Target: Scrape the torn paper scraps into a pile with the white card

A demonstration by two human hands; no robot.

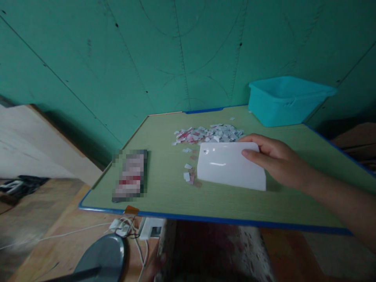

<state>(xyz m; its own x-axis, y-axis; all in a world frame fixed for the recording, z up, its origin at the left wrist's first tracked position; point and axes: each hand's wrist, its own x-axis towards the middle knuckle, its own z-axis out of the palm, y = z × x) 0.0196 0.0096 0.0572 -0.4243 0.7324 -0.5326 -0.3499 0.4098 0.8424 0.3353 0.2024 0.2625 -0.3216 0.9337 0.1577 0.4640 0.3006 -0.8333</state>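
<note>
My right hand (pixel 272 158) grips a flat white plastic scraper (pixel 226 166) by its right end, thumb on the near face. Just behind the scraper lies a heap of small white and pinkish paper scraps (pixel 211 134), partly covered by it. To its left, a few loose scraps (pixel 188 176) rest on the pale green board (pixel 164 196). Low in the view, below the board's front edge, my left hand (pixel 155 266) shows dim and blurred; its fingers cannot be made out.
A turquoise plastic bin (pixel 289 103) stands at the board's back right. A pixelated flat object (pixel 131 176) lies at the left. Below the blue front edge are white cables (pixel 141 250), a power strip (pixel 151 228) and a grey round lamp base (pixel 102 256). A green wall (pixel 182 51) rises behind.
</note>
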